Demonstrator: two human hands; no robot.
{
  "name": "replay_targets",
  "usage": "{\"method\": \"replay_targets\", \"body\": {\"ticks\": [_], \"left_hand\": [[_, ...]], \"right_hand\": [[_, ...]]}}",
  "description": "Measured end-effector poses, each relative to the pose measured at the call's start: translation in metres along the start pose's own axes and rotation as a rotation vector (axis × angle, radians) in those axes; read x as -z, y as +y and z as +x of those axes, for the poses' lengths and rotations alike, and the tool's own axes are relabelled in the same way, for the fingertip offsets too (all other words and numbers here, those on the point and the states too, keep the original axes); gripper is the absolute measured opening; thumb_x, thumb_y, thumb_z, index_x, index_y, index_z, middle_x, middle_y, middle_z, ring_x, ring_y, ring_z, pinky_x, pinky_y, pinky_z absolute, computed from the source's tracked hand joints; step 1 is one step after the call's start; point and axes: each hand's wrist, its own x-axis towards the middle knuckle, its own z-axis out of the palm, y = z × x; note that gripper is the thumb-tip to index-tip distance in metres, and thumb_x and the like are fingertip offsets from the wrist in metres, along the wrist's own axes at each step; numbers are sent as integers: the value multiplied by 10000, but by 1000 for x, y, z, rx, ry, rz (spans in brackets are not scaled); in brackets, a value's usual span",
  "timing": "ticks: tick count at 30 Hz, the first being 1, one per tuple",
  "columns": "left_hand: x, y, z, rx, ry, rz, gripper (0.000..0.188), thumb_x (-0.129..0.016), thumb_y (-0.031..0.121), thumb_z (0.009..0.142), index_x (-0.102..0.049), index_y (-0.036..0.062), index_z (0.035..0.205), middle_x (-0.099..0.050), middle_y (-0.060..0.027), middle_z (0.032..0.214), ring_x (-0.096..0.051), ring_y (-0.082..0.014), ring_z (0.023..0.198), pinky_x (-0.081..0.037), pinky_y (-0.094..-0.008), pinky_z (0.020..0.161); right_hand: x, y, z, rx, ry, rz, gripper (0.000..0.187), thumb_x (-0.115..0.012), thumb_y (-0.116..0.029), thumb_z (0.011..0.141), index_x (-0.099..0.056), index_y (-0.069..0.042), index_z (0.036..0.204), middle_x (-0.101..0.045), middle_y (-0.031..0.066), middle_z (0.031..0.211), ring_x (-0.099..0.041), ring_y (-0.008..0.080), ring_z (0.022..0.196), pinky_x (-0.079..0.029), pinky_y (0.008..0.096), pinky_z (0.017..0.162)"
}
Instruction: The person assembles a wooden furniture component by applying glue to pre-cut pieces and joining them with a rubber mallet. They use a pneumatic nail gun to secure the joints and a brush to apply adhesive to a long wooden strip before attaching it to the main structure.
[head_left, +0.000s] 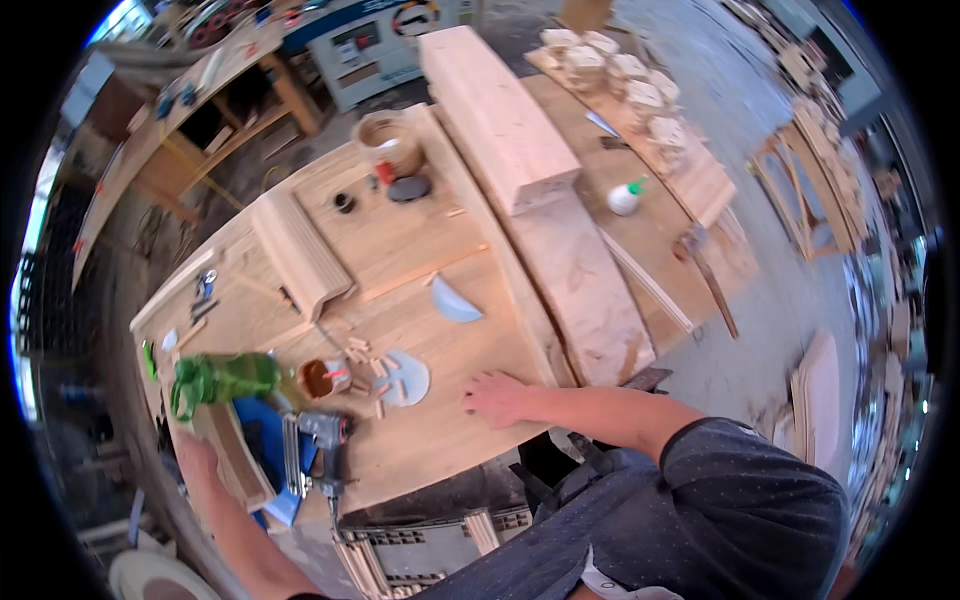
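Observation:
My right hand [493, 400] lies flat on the wooden workbench [440, 455], fingers spread and nothing in it. To its left are small wooden dowels [380, 367], some on a pale round disc [408, 378]. My left hand [197, 456] is at the bench's left end, beside a channel-shaped wooden piece [243, 462] and just below a green bottle [235, 378]; its fingers are too unclear to read. Between my hands a nail gun [325, 432] lies near a blue object [268, 440]. A cup of brown-orange stuff [322, 378] stands by the dowels.
A thick timber beam [500, 120] lies along the bench's right part. Past it are a white glue bottle with a green tip [623, 198], a brush [705, 265] and several carved wooden blocks [640, 95]. A moulded wood piece [300, 250] and a bucket [390, 142] are farther back.

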Motion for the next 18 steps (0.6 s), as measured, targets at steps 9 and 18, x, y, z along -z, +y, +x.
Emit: {"method": "replay_targets", "body": {"ticks": [9,18], "left_hand": [[-6,11,-51,-100,-112,161,657,-849,304,853,-636,-15,1386,-719,-253,1252,-672,-462,1192,-539,-547,1004],[-3,45,-125,-22,340,170,600,-755,418,989,-638,7,1411,-677,-233,1328,-677,-432,1177,-548,-543,984]], "right_hand": [[29,5,-51,-6,47,438,224,-652,-246,979,-719,-32,976,-711,180,993,-691,410,970,-550,515,858],[116,58,-192,-367,442,574,402,-640,-380,1052,-714,-7,924,-690,221,872,-689,386,852,-547,478,785]]}}
